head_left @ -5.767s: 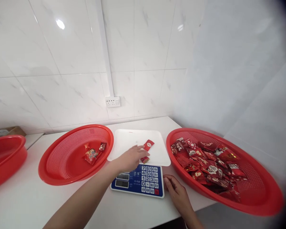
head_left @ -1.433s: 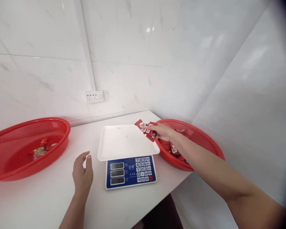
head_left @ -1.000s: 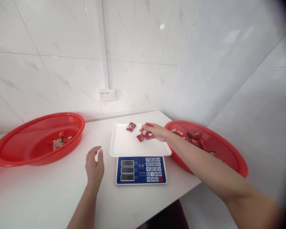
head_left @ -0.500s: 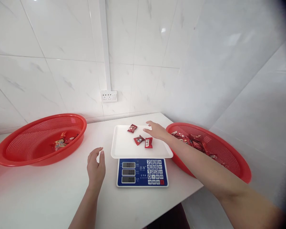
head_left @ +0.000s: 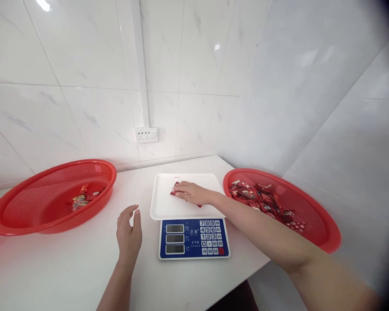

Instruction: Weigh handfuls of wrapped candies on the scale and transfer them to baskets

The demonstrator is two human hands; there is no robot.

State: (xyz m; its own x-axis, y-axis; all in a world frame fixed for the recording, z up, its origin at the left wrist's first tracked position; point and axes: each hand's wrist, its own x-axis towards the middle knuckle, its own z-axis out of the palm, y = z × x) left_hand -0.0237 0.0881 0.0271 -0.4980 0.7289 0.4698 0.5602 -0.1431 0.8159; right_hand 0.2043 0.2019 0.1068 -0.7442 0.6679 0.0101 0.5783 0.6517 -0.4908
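On the white weighing tray [head_left: 162, 203] of a digital scale [head_left: 194, 255], my right hand [head_left: 192, 191] lies over the small red wrapped packets with its fingers stretched out. One red packet [head_left: 173, 192] shows at the fingertips, and a red corner peeks out below the palm. The other packets are mostly covered, so I cannot tell how firmly any are touched. My left hand [head_left: 129, 231] hovers left of the scale, over the white table [head_left: 68, 272]. It is empty, with fingers curved and thumb apart.
A red mesh basket [head_left: 335, 242] holding several red packets [head_left: 267, 201] stands at the right, under my right forearm. Another red basket [head_left: 6, 224] with a few wrapped packets [head_left: 81, 199] is at the left. A tiled wall with a socket [head_left: 147, 135] rises behind.
My right hand has moved left and down from the tray's right side onto the red packets, covering most of them. My left hand has hardly moved. The view has shifted slightly.
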